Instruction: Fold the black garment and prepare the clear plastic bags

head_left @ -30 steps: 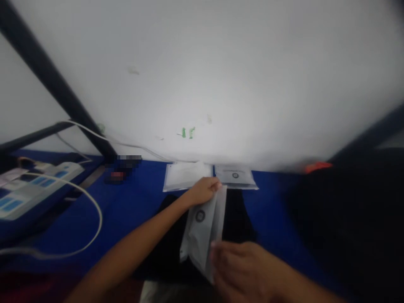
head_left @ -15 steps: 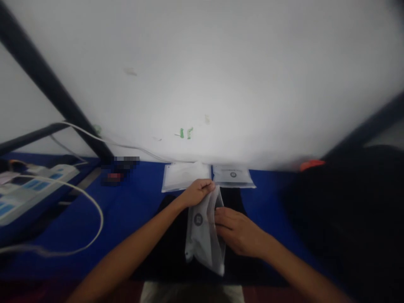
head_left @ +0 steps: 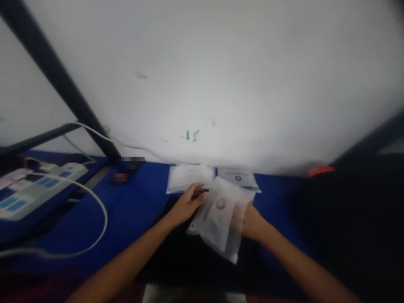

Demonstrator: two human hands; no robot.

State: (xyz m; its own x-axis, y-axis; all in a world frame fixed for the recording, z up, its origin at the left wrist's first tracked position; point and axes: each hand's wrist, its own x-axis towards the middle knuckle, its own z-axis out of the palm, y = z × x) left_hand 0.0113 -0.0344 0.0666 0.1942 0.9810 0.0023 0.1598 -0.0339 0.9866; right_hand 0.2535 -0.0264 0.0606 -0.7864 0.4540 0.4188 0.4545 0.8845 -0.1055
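Note:
A frosted plastic bag (head_left: 217, 214) with a round printed logo hangs tilted over dark cloth (head_left: 176, 252) at the front of the blue surface. My right hand (head_left: 248, 219) is partly inside the bag, its fingers showing blurred through the plastic; what they hold, if anything, is hidden. At the bag's left edge is my left hand (head_left: 192, 202), thumb and fingers apart and curved, with no grip on the bag visible. Behind the hands, two more flat bags lie side by side, a white one (head_left: 186, 176) and one with a logo (head_left: 246, 179).
A white power strip (head_left: 47, 185) with cables lies at the left on the blue surface (head_left: 126, 214). Dark pixelated items (head_left: 126, 170) sit near the wall. An orange thing (head_left: 320, 170) and a large dark mass (head_left: 353, 219) are at the right.
My right hand has gone deeper into the bag, and the bag has turned and swung right. My left hand has let go of the bag's top edge and opened.

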